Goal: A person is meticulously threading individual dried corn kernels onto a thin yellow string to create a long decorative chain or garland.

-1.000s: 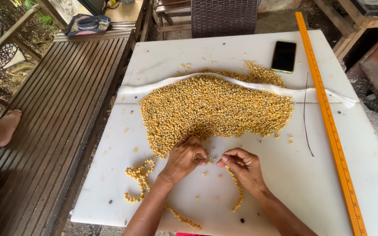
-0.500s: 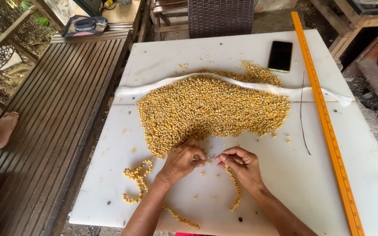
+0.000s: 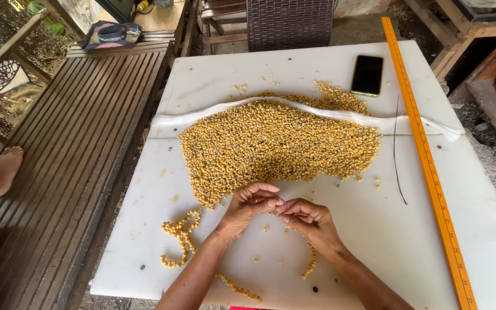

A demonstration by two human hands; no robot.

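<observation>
Now | left hand (image 3: 248,208) lifted, fingertips meeting right hand (image 3: 308,221) | pinching bead strand (image 3: 310,261)

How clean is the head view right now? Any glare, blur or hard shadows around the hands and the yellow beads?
Head view: soft, even daylight, no hard shadows; the white tabletop is bright but not blown out. The left hand and right hand are sharp, fingertips meeting. The pile of small yellow beads is in focus; the black phone screen shows only dim reflection. Straight edges bow slightly toward the frame borders.

White table (image 3: 213,74) beside dark slatted wooden bench (image 3: 70,149), woven chair (image 3: 290,23) behind, daylight.
</observation>
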